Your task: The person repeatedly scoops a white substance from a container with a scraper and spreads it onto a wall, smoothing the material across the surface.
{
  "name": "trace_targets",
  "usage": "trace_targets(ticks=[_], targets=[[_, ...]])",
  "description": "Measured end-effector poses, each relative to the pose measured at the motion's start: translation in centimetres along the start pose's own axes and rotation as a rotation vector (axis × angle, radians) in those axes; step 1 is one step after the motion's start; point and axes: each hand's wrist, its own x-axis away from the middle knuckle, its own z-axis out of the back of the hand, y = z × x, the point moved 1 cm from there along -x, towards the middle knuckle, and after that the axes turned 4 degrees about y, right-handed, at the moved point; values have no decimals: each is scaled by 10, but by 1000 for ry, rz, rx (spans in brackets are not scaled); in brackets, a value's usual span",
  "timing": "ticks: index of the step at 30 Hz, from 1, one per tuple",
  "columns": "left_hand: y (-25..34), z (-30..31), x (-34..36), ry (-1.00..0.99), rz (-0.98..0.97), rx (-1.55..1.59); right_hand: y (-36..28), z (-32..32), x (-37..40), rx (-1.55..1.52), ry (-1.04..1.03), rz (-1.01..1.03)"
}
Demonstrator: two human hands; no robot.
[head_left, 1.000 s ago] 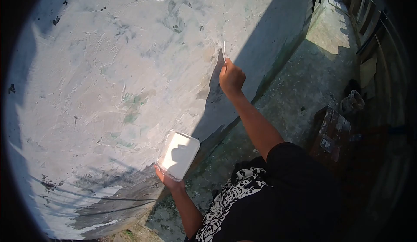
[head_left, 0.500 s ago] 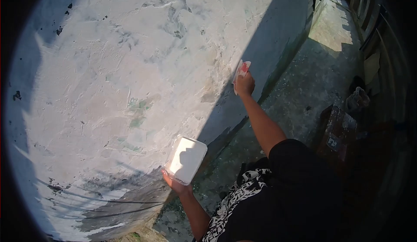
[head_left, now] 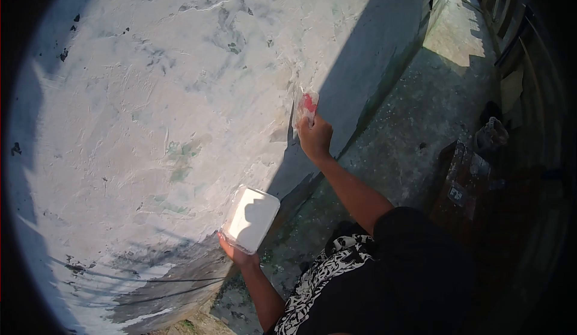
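My right hand [head_left: 315, 139] is closed around a plaster-smeared scraper [head_left: 309, 103] with a red patch on it. The scraper is held up to the rough, pale wall [head_left: 132, 106], in sunlight beside the shadow's edge; whether it touches cannot be made out. Lower down, my left hand [head_left: 239, 255] grips a shallow rectangular container [head_left: 251, 218] by its lower end. It looks like clear plastic, and its face is bright white with a dark shadow across it. Most of the left fingers are hidden behind the container.
A concrete walkway [head_left: 402, 118] runs along the foot of the wall. On its right stand a worn, paint-spotted box or bench [head_left: 466, 181] and a pale crumpled bag or bucket [head_left: 491, 133]. Dark slatted fencing [head_left: 511, 25] lines the far right.
My right hand and the scraper have moved left and slightly down across the wall, out of the shadow's edge into sunlight. The container remains in my left hand, with the view shifted slightly.
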Motion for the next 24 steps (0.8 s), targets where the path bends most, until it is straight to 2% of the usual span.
trace_targets(ticks=[1,4,10,12,14,17,18,19,21,24], targets=[[0,-2,0,-4,17,27,6,1,-8,-59,140,-50],[-6,0,-4,-13,36,44,9,-14,-23,-106,182,-70],[-5,-11,-6,18,8,-26,-30,-43,-20,217,68,-29],[-4,-16,-6,8,16,-17,-20,-46,-23,273,62,-15],[-1,-12,-11,-86,89,50,13,-48,-24,442,9,-125],[1,-15,-13,16,70,14,42,-53,-21,371,-21,-72],[-2,-10,-18,16,71,19,28,-55,-13,256,-11,-38],[-7,0,-24,32,67,8,3,-52,-1,264,-17,-40],[-7,-2,-25,48,80,-10,-43,-48,15,73,-28,141],[5,-25,-18,129,116,12,-35,-60,19,157,26,102]])
